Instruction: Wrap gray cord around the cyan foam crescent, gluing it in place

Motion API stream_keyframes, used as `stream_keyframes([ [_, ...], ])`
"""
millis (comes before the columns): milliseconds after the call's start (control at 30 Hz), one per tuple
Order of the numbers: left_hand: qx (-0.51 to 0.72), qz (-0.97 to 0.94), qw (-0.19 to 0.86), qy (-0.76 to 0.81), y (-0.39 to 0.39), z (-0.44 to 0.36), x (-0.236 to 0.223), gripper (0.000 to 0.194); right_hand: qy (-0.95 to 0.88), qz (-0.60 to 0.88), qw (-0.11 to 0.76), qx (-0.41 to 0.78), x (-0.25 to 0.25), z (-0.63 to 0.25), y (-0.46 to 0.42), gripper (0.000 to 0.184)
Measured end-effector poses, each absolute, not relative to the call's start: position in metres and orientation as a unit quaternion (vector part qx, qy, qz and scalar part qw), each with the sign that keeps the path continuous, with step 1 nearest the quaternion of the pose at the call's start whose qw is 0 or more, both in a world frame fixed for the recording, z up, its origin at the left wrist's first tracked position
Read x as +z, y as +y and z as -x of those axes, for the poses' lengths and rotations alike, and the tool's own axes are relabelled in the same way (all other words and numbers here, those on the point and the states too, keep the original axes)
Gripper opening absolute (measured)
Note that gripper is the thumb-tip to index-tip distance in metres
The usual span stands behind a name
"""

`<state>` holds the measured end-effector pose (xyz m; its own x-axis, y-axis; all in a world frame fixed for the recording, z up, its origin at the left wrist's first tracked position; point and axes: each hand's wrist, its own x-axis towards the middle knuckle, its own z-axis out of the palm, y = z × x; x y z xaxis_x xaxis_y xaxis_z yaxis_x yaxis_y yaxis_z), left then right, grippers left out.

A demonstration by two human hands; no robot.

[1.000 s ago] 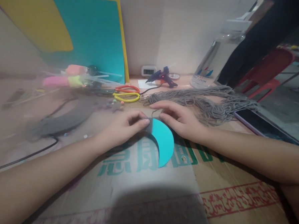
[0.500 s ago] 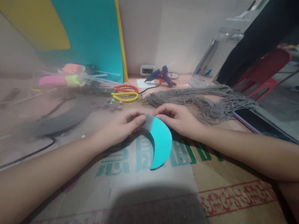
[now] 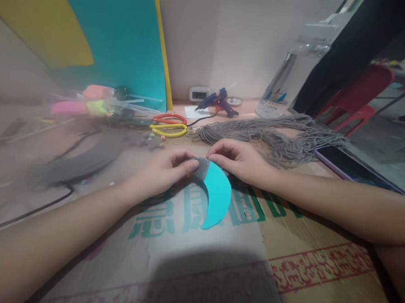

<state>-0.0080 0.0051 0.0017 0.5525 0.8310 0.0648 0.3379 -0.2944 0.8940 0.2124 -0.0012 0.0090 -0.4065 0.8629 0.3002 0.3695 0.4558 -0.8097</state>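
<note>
Partly wrapped turquoise crescent (image 3: 220,193), ridged grey cord (image 3: 202,168)

A plain, pale greyish-white wall (image 3: 237,36) rises behind the far edge of a pinkish, flat tabletop (image 3: 249,107), brighter toward the middle and dimmer at the left. Beyond the table on the right, a red plastic chair (image 3: 364,86) with a rounded backrest stands on a dull grey floor (image 3: 385,148). The light is dim, and a broad, rounded dark shadow (image 3: 212,282) lies across the near side.
</note>
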Motion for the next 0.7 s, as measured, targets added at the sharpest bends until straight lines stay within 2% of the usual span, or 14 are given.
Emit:
stream_keyframes([
  [433,0.303,-0.723,0.478,0.396,0.0035,0.0049,-0.0002,0.027,-0.749,0.392,0.389,0.367,0.0070,-0.2120,-0.0012,0.012],
  [700,0.289,-0.741,0.469,0.382,0.0038,0.0071,0.0010,0.028,-0.771,0.381,0.368,0.354,0.0065,-0.2119,0.0016,0.011],
])
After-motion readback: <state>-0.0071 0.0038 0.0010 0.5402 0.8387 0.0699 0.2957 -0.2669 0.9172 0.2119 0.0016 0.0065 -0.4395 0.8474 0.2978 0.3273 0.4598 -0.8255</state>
